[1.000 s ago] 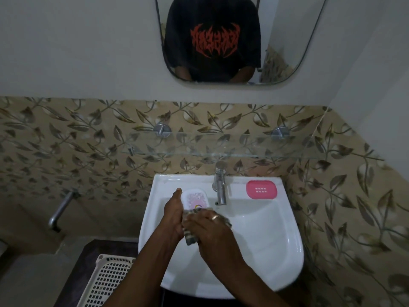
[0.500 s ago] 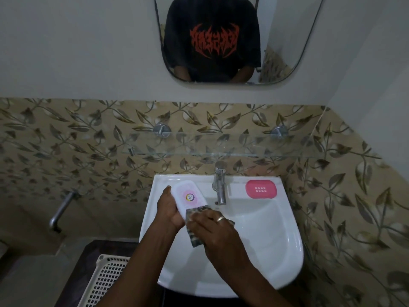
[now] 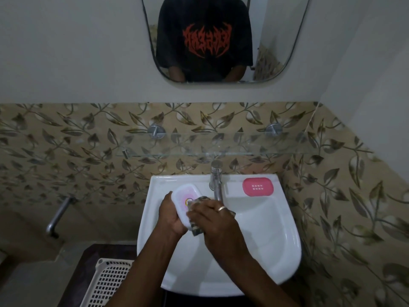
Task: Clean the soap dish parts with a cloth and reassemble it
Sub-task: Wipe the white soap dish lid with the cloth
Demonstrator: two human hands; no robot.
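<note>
A: Just left of the tap (image 3: 215, 180), over the sink (image 3: 290, 247), the left hand (image 3: 171, 214) grips the white soap dish shell (image 3: 184, 196), fingers curled round its near end.
B: And the right hand (image 3: 212, 220)?
A: It clamps the patterned cloth (image 3: 195, 229) against the shell's face. Wiping looks under way.
B: The pink insert (image 3: 257, 186)?
A: It lies right of the tap, apart from both hands. It likely needs the cloth next, then seating squarely into the shell.

Leaf-pattern tiles (image 3: 66, 140), plain wall above; mirror (image 3: 276, 29), glass shelf (image 3: 221, 147), white basin (image 3: 265, 229).
</note>
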